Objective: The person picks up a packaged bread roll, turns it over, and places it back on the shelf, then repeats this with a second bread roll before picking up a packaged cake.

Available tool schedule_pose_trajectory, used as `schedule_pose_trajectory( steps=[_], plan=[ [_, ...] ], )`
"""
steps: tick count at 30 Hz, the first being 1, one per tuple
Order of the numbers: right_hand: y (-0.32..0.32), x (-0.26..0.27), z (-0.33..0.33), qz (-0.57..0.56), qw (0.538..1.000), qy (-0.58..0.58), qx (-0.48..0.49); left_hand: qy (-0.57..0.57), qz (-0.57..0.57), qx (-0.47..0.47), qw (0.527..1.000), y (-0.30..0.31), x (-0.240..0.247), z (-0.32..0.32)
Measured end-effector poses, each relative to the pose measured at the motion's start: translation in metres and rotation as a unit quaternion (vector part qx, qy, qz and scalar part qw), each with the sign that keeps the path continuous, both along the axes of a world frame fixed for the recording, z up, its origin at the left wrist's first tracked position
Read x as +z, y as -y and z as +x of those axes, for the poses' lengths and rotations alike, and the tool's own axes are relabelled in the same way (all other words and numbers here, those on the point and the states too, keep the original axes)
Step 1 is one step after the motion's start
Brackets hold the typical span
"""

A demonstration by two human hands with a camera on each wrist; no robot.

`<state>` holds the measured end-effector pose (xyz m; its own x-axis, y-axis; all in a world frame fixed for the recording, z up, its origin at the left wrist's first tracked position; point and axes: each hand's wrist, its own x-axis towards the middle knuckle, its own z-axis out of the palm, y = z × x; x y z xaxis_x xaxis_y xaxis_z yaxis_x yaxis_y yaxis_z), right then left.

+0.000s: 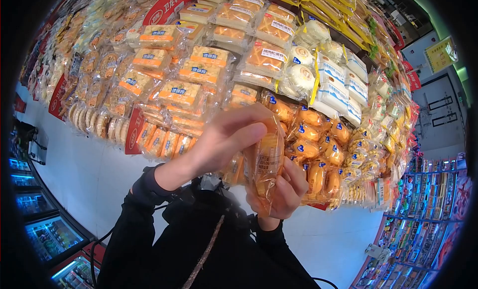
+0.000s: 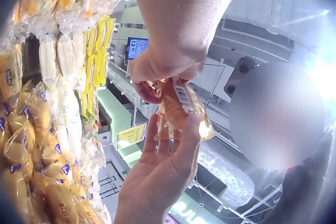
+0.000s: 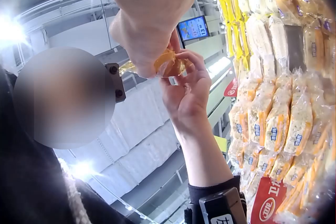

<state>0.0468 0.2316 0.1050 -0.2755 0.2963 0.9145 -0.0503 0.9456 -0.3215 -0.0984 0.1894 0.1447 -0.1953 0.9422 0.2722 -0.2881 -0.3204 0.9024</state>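
Observation:
A plastic-wrapped bread roll with dark printed lettering is held between both hands in front of the body, above the display's near edge. At its upper end my left hand pinches the wrapper with thumb and fingers. My right hand grips the lower end from the right side. The left wrist view shows a white barcode label on the clear wrapper, with the right hand below it. In the right wrist view the left hand's fingers curl at the wrapper, partly hidden behind the right hand.
Packaged breads fill the display: orange-banded packs, waffle-topped cakes, white packs and wrapped rolls. Red signs mark its front. Lit coolers stand at left, stocked shelves at right.

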Motion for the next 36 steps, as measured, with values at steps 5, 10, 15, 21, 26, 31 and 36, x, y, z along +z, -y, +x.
schedule_pose_trajectory(
  steps=[5,10,15,21,26,31,36],
  plan=[
    [0.0013,0.0008,-0.0004,-0.001,1.000,0.000,-0.006,-0.002,-0.002,0.000,1.000,0.0005,-0.0007,0.0000],
    [0.0010,0.0004,0.0009,-0.004,1.000,0.005,0.000,-0.008,0.005,0.002,1.000,0.0006,-0.0001,-0.0001],
    [0.0003,0.0003,0.0014,-0.004,1.000,0.009,0.002,-0.006,0.000,0.004,1.000,0.0009,-0.0004,0.0001],
    [0.0004,0.0015,0.0021,-0.004,1.000,0.020,-0.005,-0.004,0.003,0.002,1.000,-0.0002,0.0002,0.0000],
    [-0.0001,0.0011,0.0025,-0.009,1.000,0.019,0.001,-0.005,0.005,0.002,1.000,-0.0014,0.0004,-0.0002],
    [-0.0007,0.0000,0.0028,-0.016,1.000,0.018,0.007,-0.007,0.003,0.003,1.000,-0.0015,0.0010,-0.0007],
    [-0.0001,-0.0005,0.0023,-0.018,1.000,0.018,0.004,-0.010,0.000,0.005,1.000,-0.0012,0.0002,-0.0013]
  ],
)
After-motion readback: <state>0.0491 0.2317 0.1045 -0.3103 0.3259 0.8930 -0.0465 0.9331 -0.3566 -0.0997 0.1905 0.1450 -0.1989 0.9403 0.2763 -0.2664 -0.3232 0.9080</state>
